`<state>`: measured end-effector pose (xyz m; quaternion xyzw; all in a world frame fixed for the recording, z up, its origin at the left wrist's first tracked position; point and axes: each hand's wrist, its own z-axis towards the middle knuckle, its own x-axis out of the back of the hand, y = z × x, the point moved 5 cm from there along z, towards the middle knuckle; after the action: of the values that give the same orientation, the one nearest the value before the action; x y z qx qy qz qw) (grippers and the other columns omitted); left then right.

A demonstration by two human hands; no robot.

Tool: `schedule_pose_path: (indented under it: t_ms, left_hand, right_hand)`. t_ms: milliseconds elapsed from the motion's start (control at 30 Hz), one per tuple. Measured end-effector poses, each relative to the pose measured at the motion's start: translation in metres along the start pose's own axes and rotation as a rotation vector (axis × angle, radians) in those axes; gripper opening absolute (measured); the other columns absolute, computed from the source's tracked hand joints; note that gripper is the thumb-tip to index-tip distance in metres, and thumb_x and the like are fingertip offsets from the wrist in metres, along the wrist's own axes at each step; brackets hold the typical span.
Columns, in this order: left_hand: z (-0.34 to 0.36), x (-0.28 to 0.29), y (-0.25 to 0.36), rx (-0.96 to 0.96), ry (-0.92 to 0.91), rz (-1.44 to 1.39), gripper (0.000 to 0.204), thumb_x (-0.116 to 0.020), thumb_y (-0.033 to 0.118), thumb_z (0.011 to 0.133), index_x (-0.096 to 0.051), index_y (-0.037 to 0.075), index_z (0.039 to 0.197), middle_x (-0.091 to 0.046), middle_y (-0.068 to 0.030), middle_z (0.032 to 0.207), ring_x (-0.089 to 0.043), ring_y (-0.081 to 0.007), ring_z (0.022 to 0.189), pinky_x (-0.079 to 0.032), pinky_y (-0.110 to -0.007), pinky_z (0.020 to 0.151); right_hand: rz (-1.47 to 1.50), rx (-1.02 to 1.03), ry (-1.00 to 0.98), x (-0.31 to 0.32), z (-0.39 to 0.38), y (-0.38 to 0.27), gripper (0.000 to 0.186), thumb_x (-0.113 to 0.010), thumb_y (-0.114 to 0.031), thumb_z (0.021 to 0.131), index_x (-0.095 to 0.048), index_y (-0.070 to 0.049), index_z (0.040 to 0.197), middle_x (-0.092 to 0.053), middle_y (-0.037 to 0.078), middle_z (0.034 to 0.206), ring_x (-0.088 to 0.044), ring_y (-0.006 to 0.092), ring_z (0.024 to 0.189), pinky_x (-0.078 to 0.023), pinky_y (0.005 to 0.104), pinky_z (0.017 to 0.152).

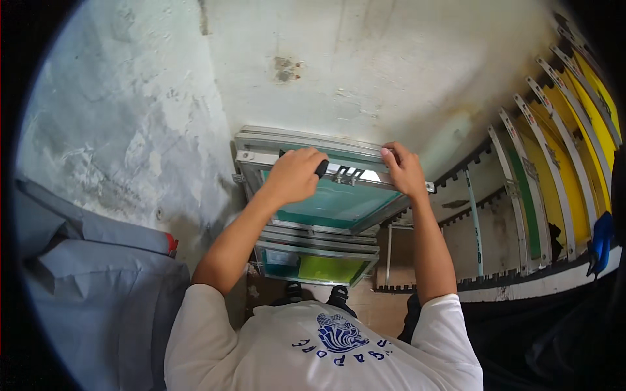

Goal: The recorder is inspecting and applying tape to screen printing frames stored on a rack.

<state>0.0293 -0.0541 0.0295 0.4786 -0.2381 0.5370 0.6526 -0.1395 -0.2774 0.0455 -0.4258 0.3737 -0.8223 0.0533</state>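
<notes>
A stack of aluminium screen frames with teal mesh leans against the wall in front of me. Across the top of the front screen frame [332,199] runs a metal bar [258,157] with small black brackets near its middle. My left hand [295,174] is closed round a black handle [322,168] at this bar; most of the handle is hidden in the palm. My right hand [403,171] grips the top edge near the right corner, thumb and fingers bent over it.
Lower screen frames [332,268] with teal and yellow-green mesh stand by my feet. At right, a notched rack [502,287] holds several frames with yellow or green mesh. Grey cloth [130,287] covers something at left. A blue clip-like thing [600,242] hangs far right.
</notes>
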Motion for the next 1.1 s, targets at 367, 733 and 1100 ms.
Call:
schedule_pose_path:
  t_ms: [367,733,1100]
  left_hand:
    - [0.032,0.007,-0.012,0.002,-0.105,-0.598,0.047,-0.069,-0.002,0.075,-0.073,0.006,0.12,-0.076,-0.0122,0.105,-0.072,-0.0243,0.093,-0.056,-0.034,0.087]
    - [0.047,-0.013,-0.028,0.188,0.126,-0.908,0.036,-0.072,-0.005,0.088,-0.068,0.0,0.123,-0.076,-0.0125,0.108,-0.072,-0.0182,0.102,-0.058,-0.032,0.089]
    - [0.05,-0.005,-0.034,0.204,0.227,-0.838,0.047,-0.079,0.001,0.085,-0.063,0.005,0.129,-0.072,-0.0105,0.106,-0.072,-0.019,0.099,-0.058,-0.033,0.085]
  right_hand:
    - [0.035,-0.02,0.032,0.004,-0.003,-0.005,0.041,-0.067,-0.039,0.1,-0.072,0.001,0.107,-0.074,0.02,0.084,-0.072,0.0289,0.074,-0.056,0.0375,0.074]
    - [0.042,-0.041,-0.019,-0.001,-0.002,-0.008,0.038,-0.07,-0.036,0.099,-0.072,0.001,0.108,-0.076,0.017,0.087,-0.072,0.0234,0.078,-0.056,0.0351,0.077]
    - [0.475,-0.063,-0.501,-0.082,0.035,-0.051,0.021,-0.076,-0.013,0.095,-0.065,-0.002,0.109,-0.073,0.007,0.105,-0.066,0.0145,0.101,-0.052,0.0328,0.094]
